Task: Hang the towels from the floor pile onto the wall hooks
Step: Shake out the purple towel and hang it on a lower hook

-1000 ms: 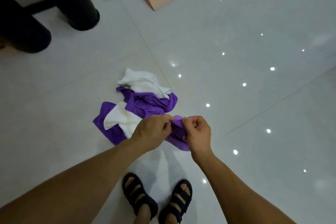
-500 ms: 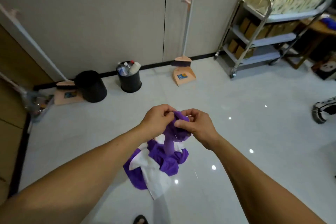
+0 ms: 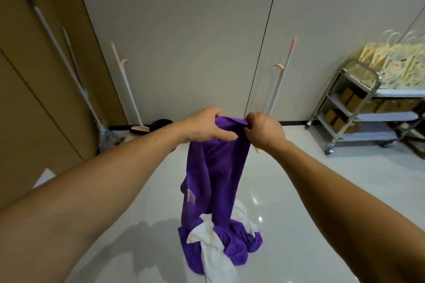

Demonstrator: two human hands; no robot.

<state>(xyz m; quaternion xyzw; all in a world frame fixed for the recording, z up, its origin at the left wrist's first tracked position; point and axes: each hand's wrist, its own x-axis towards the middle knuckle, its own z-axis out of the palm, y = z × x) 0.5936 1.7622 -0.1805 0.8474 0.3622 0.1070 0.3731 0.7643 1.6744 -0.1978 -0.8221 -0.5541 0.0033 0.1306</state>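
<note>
A purple towel [image 3: 213,174] hangs from both my hands at chest height, its lower end still touching the floor pile. My left hand [image 3: 203,127] pinches its top edge on the left, my right hand [image 3: 264,132] pinches the same edge on the right. The floor pile [image 3: 220,243] of purple and white towels lies on the white tiles right below. No wall hook shows on the grey wall panels [image 3: 184,30] ahead.
Two pink-handled brooms [image 3: 281,80] [image 3: 125,80] lean on the wall, and mop poles [image 3: 69,64] stand at the left by a brown door. A black bin [image 3: 161,124] peeks behind my left arm. A steel trolley [image 3: 358,108] with boxes and paper bags stands at the right.
Both hands rose with the purple towel, pulling it up out of the pile until it hangs long. The view tilted up from the floor to the wall.
</note>
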